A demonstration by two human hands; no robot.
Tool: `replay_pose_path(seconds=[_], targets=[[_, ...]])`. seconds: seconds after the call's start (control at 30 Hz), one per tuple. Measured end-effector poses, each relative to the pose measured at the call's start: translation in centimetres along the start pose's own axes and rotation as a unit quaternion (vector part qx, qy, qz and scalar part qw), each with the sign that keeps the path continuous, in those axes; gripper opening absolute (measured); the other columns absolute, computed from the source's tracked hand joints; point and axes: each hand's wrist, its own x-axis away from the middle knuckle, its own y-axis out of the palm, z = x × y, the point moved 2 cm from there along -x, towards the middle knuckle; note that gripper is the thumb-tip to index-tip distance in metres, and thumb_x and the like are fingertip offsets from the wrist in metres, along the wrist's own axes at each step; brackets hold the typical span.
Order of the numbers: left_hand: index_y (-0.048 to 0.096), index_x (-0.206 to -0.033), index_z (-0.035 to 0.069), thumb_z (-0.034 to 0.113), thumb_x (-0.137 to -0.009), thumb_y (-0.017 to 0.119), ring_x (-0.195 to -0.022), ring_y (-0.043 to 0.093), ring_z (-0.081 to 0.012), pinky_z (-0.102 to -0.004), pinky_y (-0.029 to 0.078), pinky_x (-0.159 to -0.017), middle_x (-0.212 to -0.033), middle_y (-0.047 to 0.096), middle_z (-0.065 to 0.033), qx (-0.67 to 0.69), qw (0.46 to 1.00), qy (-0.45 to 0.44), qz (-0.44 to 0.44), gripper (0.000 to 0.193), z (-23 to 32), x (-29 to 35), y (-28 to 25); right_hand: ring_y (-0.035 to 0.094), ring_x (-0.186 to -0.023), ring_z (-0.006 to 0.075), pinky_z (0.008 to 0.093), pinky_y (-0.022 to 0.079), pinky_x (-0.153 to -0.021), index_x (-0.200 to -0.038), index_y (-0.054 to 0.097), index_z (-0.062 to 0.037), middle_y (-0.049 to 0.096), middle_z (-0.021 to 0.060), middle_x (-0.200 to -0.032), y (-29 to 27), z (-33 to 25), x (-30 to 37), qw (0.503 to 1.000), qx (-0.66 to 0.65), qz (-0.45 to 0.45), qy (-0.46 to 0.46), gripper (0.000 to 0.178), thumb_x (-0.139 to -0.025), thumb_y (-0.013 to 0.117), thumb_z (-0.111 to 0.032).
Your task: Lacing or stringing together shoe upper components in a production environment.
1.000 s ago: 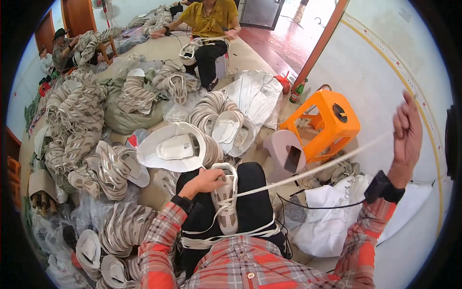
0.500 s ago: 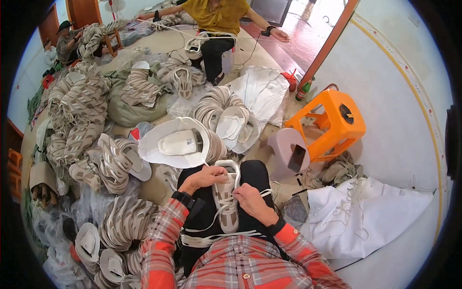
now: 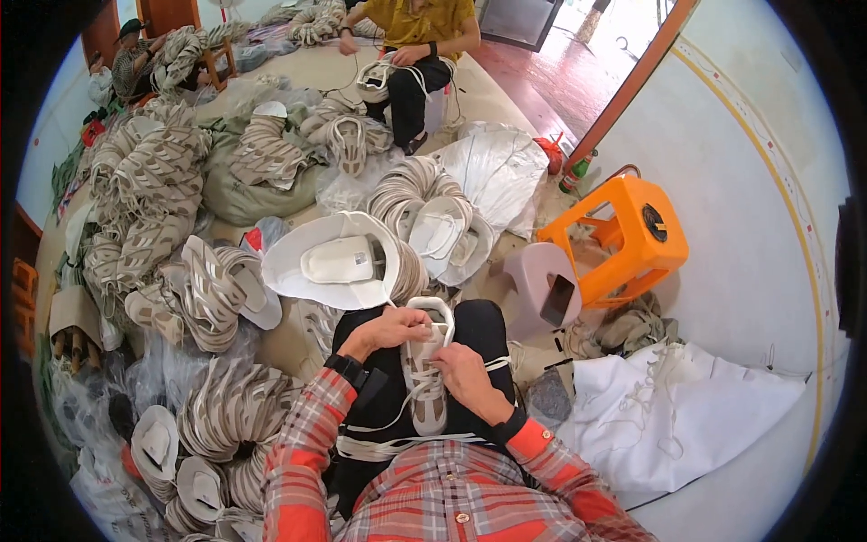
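A beige and white shoe upper (image 3: 431, 411) lies between my thighs, its toe pointing toward me and its collar away. White shoelace (image 3: 388, 425) crosses its front and trails to both sides. My left hand (image 3: 396, 329) is closed at the upper's left edge, gripping it near the top eyelets. Opposite it, my right hand (image 3: 470, 379) pinches the lace at the right eyelet row; its fingertips partly hide the lace. More white laces (image 3: 406, 449) lie across my lap. Just beyond my knees rests a nested stack of uppers (image 3: 339, 262).
Stacks of uppers (image 3: 230, 406) crowd the floor at left. To the right stand a pale stool (image 3: 519, 280) with a phone (image 3: 557, 300) and an orange stool (image 3: 623, 217). White cloth (image 3: 677, 425) lies near the wall. A co-worker in yellow (image 3: 415, 27) sits opposite, handling an upper.
My hands stay at the upper, with the right fingers shifted slightly up and left. The co-worker's outstretched arms have come in toward the lap. The whole view has tilted slightly.
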Motion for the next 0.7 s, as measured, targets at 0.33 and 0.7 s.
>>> replay_pose_path(seconds=[0.33, 0.7], targets=[[0.059, -0.093, 0.004, 0.021, -0.086, 0.056, -0.070, 0.044, -0.0060, -0.0230, 0.038, -0.067, -0.075, 0.052, 0.0046, -0.087, 0.996, -0.011, 0.024, 0.019, 0.1, 0.1, 0.1, 0.051, -0.087, 0.0310, 0.0385, 0.043, -0.072, -0.083, 0.052, -0.0030, 0.052, 0.0158, -0.087, -0.8, -2.8, -1.2, 0.979, 0.125, -0.028, -0.157, 0.014, -0.070, 0.054, -0.006], [0.049, -0.100, 0.003, 0.021, -0.078, 0.065, -0.053, 0.057, -0.0138, -0.0290, 0.043, -0.045, -0.063, 0.058, -0.0078, -0.038, 0.984, -0.091, 0.150, 0.033, 2.9, 5.6, 4.0, 0.050, -0.085, 0.0317, 0.0381, 0.044, -0.071, -0.094, 0.047, -0.0005, 0.047, 0.0152, -0.091, -1.6, -20.7, 2.5, 0.817, -0.352, -0.250, -0.383, 0.022, -0.076, 0.054, -0.011]])
